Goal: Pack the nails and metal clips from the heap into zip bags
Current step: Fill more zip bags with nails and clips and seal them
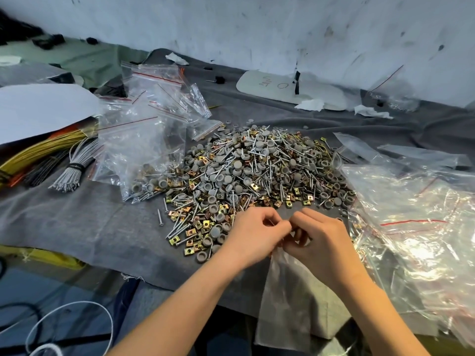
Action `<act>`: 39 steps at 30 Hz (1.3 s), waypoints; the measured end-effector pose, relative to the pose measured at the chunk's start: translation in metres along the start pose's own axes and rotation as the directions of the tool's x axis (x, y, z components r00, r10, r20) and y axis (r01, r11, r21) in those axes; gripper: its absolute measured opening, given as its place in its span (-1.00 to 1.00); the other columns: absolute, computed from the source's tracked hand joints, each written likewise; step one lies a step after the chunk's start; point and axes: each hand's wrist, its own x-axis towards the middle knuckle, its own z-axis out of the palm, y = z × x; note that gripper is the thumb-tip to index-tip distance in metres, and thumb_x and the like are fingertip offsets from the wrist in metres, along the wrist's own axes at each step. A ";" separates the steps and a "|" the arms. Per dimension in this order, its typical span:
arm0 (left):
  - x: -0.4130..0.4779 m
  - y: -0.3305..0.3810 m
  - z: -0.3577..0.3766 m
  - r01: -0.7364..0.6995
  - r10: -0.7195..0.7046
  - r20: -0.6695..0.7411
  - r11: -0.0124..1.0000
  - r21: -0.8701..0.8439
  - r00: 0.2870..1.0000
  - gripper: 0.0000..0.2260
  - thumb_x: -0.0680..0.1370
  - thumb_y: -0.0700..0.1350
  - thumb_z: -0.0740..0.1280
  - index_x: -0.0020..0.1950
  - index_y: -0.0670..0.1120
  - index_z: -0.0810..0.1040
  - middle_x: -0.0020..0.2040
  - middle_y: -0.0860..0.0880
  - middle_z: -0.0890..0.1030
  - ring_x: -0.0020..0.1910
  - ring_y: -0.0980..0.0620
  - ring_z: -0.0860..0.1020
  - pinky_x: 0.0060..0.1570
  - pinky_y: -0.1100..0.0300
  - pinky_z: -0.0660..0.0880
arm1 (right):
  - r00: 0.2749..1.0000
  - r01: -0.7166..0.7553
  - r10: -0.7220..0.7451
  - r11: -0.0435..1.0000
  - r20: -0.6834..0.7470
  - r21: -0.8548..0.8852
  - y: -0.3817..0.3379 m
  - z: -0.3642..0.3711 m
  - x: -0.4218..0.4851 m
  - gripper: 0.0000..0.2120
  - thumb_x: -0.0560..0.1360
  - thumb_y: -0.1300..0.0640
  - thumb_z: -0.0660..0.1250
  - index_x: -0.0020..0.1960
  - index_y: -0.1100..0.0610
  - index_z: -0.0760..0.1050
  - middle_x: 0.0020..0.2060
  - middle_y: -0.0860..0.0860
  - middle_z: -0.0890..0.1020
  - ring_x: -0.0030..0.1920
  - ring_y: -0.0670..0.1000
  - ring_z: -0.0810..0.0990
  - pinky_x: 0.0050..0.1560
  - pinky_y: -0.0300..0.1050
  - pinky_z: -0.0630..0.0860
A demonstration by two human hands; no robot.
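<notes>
A wide heap [257, 173] of silver nails, brass-coloured square metal clips and grey round caps lies on a dark grey cloth [102, 232]. Just in front of it, my left hand [253, 235] and my right hand [320, 237] meet, fingers pinched on the top edge of a clear zip bag [285, 286]. The bag hangs down toward me over the cloth's near edge. Whether anything is inside it, I cannot tell. Left of the heap stands a partly filled zip bag [144, 173] with caps, clips and nails at its bottom.
Empty zip bags with red seal lines [164, 93] are piled behind the filled one. A large crumpled clear plastic sheet [416, 227] covers the right side. Bundles of grey [74, 170] and yellow wires [38, 150] lie at the left. A white wall [282, 29] closes the back.
</notes>
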 end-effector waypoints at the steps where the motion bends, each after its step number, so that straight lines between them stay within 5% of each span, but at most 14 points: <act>1: 0.000 0.000 0.001 0.011 -0.010 0.007 1.000 -0.017 1.000 -0.82 0.46 -0.13 0.33 -0.35 -0.02 0.56 -0.47 0.06 0.56 -0.47 0.12 0.51 -0.32 0.24 0.45 | 1.000 -0.001 0.001 1.000 -0.001 0.003 0.001 0.000 0.001 -0.71 0.22 0.26 0.58 -0.35 0.22 0.44 -0.42 0.02 0.45 -0.44 0.03 0.38 -0.43 -0.12 0.35; 8: 0.003 0.001 -0.003 -0.018 0.019 0.124 1.000 -0.011 0.992 -0.89 0.47 -0.24 0.34 -0.20 -0.07 0.61 -0.46 0.07 0.52 -0.46 0.12 0.46 -0.35 0.25 0.42 | 0.997 -0.053 0.057 0.993 -0.043 0.103 0.008 -0.001 0.003 -0.80 0.23 0.37 0.53 -0.34 0.25 0.50 -0.43 0.05 0.51 -0.43 0.09 0.46 -0.43 0.01 0.45; 16: 0.006 0.008 -0.007 -0.175 0.140 0.180 0.964 0.200 0.974 -0.93 0.43 -0.22 0.39 -0.12 -0.17 0.65 -0.44 0.07 0.49 -0.48 0.20 0.41 -0.35 0.29 0.40 | 0.999 -0.049 0.050 0.992 -0.004 0.113 0.016 -0.007 0.005 -0.78 0.23 0.33 0.58 -0.34 0.24 0.52 -0.44 0.01 0.53 -0.42 0.03 0.48 -0.40 -0.13 0.42; 20: 0.002 0.007 -0.008 -0.027 0.049 0.155 0.990 -0.139 0.987 -0.87 0.51 -0.32 0.37 0.03 -0.22 0.64 -0.35 -0.01 0.56 -0.49 0.21 0.46 -0.39 0.36 0.43 | 0.993 -0.059 0.076 0.981 -0.086 0.187 0.018 -0.006 0.004 -0.83 0.28 0.41 0.50 -0.30 0.23 0.54 -0.41 0.02 0.56 -0.40 0.05 0.53 -0.38 -0.03 0.50; 22: -0.001 0.005 -0.011 -0.020 0.062 0.156 0.966 -0.259 0.986 -0.81 0.52 -0.30 0.39 0.12 -0.22 0.61 -0.22 -0.05 0.62 -0.41 0.21 0.52 -0.33 0.36 0.49 | 0.980 -0.145 0.189 0.899 -0.067 0.414 0.022 -0.008 0.001 -0.84 0.33 0.42 0.48 -0.26 0.19 0.58 -0.40 -0.01 0.60 -0.39 0.02 0.56 -0.36 -0.11 0.53; 26: -0.008 0.005 -0.012 -0.161 0.186 0.068 0.950 -0.268 0.980 -0.79 0.50 -0.27 0.42 0.09 -0.05 0.63 -0.06 -0.04 0.68 -0.13 0.07 0.64 -0.08 0.24 0.58 | 0.933 -0.231 0.358 0.537 0.029 0.811 0.020 -0.011 -0.004 -0.91 0.34 0.25 0.45 -0.16 0.13 0.68 -0.31 0.16 0.66 -0.36 0.01 0.61 -0.28 -0.22 0.56; 35: -0.021 0.006 0.004 -0.366 0.336 -0.190 0.918 -0.154 0.922 -0.75 0.47 -0.19 0.46 0.05 0.11 0.62 -0.03 0.12 0.62 0.00 0.14 0.62 0.08 0.14 0.57 | 0.902 -0.220 0.423 0.268 0.091 0.938 0.012 0.000 -0.009 -0.83 0.30 0.07 0.49 -0.13 0.09 0.71 -0.33 0.09 0.67 -0.37 -0.01 0.61 -0.30 -0.23 0.56; 39: -0.022 0.007 0.005 -0.381 0.350 -0.203 0.914 -0.137 0.914 -0.79 0.46 -0.14 0.45 0.00 0.16 0.60 -0.04 0.11 0.62 0.01 0.11 0.62 0.08 0.08 0.57 | 0.907 -0.237 0.396 0.196 0.144 0.951 0.011 0.001 -0.009 -0.54 0.18 -0.17 0.59 -0.14 0.17 0.70 -0.32 0.11 0.65 -0.34 0.01 0.59 -0.31 -0.19 0.55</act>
